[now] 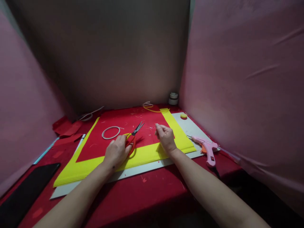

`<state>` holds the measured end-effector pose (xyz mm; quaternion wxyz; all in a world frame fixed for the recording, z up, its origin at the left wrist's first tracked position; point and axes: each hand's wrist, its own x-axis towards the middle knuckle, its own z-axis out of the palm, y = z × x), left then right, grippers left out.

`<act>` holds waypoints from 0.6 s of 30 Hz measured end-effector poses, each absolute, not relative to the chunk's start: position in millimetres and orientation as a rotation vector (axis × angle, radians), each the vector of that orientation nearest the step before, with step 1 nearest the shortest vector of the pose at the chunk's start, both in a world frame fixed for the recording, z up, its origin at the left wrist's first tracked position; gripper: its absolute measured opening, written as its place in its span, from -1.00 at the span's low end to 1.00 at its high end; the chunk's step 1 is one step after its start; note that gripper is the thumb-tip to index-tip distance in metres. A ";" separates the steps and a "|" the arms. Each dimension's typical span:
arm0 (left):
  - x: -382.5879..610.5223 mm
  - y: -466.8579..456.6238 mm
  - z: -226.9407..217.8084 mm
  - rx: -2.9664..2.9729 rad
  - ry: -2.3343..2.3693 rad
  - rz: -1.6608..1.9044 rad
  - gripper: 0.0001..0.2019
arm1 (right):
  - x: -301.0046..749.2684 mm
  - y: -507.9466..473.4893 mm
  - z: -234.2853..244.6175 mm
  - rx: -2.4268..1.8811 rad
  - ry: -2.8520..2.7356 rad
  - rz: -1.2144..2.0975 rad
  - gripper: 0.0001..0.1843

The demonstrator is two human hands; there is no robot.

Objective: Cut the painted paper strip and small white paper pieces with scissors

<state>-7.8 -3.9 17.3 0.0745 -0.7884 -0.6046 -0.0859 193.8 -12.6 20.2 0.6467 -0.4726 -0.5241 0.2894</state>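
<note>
My left hand (117,151) is closed around the handles of a pair of scissors (133,136) with red and yellow grips. Their dark blades are slightly parted and point up and to the right. My right hand (165,136) is closed in a pinch over the red sheet (123,118); what its fingertips hold, if anything, is too small to make out. Under both hands lies a stack of yellow sheets (142,154) with the red sheet on it. A loop of pale cord (103,134) rests on the red sheet beyond my left hand.
A pink glue gun (209,150) lies right of a pale board (201,126). On the board sits a small yellow round piece (183,116). Yellow and white strips (152,109), a white jar (173,98) and red scraps (67,128) stand farther back. A black flat object (28,193) lies left.
</note>
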 end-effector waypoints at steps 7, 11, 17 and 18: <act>-7.6 -3.7 14.9 -2.328 -1.733 -0.250 -0.66 | 202.7 -126.5 35.7 -0.779 -1.744 0.376 -0.61; -8.3 -1.9 15.2 -2.359 -1.713 -0.224 -0.66 | 229.2 -157.0 20.9 -0.823 -1.318 0.690 -0.59; -6.3 -2.4 16.1 -2.365 -1.759 -0.282 -0.66 | 283.8 -169.7 11.3 -0.810 -0.864 1.070 -0.37; -6.1 -2.3 16.2 -2.381 -1.802 -0.315 -0.67 | 290.3 -174.7 11.5 -0.872 -0.904 1.045 -0.26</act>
